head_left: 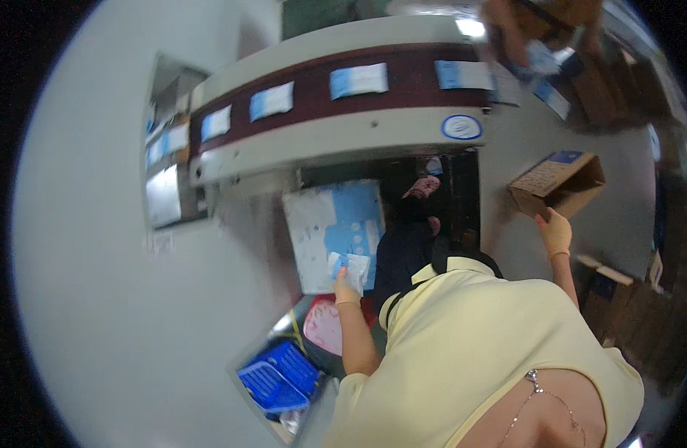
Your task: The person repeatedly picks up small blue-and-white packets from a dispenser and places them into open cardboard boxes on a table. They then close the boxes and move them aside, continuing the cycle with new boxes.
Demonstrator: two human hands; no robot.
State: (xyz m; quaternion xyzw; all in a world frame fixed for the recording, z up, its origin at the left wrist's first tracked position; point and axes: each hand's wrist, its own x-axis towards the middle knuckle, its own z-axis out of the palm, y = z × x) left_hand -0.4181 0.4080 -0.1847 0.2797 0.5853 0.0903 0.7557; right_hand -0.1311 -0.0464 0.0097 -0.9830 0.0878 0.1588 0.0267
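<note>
My left hand (346, 290) is closed on a small white and blue packet (357, 264), held over a large white and blue carton (306, 231). On the right, the fingers of my right hand (557, 236) grip the near edge of a brown cardboard box (543, 179). The box is tilted, and its open end faces right. Ahead of me, several white and blue packets (358, 80) lie spaced out in a row on a dark red conveyor belt (310, 89).
At the far right, another person's arm (508, 33) and hands are blurred near a packet and cardboard boxes. A grey work surface (620, 172) lies below them. A blue plastic basket (284, 373) and a pink patterned seat (322, 326) are at lower left, beside a pale wall (97, 246).
</note>
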